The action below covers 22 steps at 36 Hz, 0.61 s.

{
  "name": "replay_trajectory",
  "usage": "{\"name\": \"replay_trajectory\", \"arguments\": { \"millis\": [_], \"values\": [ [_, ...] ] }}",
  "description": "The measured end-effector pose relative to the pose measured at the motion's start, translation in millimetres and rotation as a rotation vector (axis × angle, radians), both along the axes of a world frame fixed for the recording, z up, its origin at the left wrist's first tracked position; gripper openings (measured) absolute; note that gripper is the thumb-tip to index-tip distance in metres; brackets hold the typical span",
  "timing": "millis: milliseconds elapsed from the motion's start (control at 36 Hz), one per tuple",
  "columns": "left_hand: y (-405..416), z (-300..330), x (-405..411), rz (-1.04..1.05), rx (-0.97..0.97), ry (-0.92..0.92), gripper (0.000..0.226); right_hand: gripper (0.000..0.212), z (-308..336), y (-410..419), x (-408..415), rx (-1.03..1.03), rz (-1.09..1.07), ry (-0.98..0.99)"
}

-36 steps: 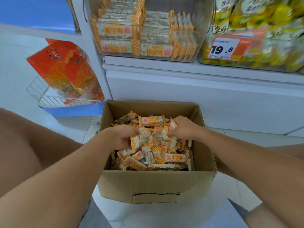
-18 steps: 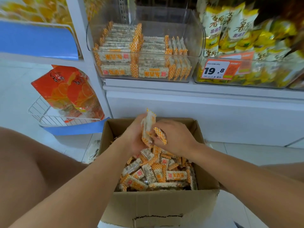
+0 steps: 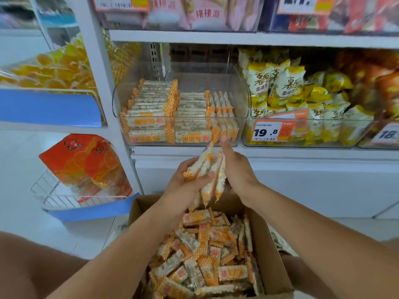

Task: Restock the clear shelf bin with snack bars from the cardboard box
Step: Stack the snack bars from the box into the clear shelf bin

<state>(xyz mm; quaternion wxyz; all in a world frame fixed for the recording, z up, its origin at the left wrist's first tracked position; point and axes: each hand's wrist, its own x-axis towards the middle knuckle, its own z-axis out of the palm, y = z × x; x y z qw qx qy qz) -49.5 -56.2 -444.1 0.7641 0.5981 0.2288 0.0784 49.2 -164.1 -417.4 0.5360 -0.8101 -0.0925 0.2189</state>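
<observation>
— Snack bars (image 3: pixel 207 180), held bundle: location?
— Above cardboard box (image 3: pixel 269 251), below clear shelf bin (image 3: pixel 181 104) at shelf's front edge.
— Grip?
— Left hand (image 3: pixel 183 188) and right hand (image 3: pixel 237 171), fingers curled around bundle.
— Bin?
— Partly stocked.

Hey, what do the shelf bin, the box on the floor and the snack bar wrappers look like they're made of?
Shelf bin: clear rigid plastic, probably acrylic; the bars show through its glossy walls.
Box: brown corrugated cardboard, matte, with folded flaps.
Snack bar wrappers, held by both hands: thin glossy plastic film, see-through in the middle with orange-checked printed ends; they catch the light.
</observation>
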Motion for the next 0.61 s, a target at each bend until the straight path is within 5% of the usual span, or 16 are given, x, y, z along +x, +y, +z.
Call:
{"name": "replay_trajectory", "arguments": {
  "millis": [56,222,333,500,556,611],
  "values": [
    [3.8,28.6,6.8,-0.054,0.026,-0.047,0.048,0.102,12.3,5.8,4.1,0.017,-0.02,0.024],
    [33.0,104.3,25.0,-0.242,0.214,-0.1,0.087,0.047,72.7,16.6,21.5,0.262,0.135,0.307],
    [52.2,126.2,44.4,-0.278,0.202,-0.121,0.089,0.037,103.7,25.3,44.3,0.383,0.241,0.336],
    [78.3,125.4,78.5,-0.311,0.094,-0.128,0.056,0.024,119.6,24.2,82.2,0.389,0.434,0.335],
    [92.9,125.0,91.5,-0.339,0.135,-0.08,0.072,0.04,117.5,25.6,99.4,0.288,0.416,0.193],
    [105.7,124.8,102.7,-0.373,0.147,-0.051,0.082,0.09,112.8,29.9,114.2,0.241,0.379,0.049]
  ]
}}
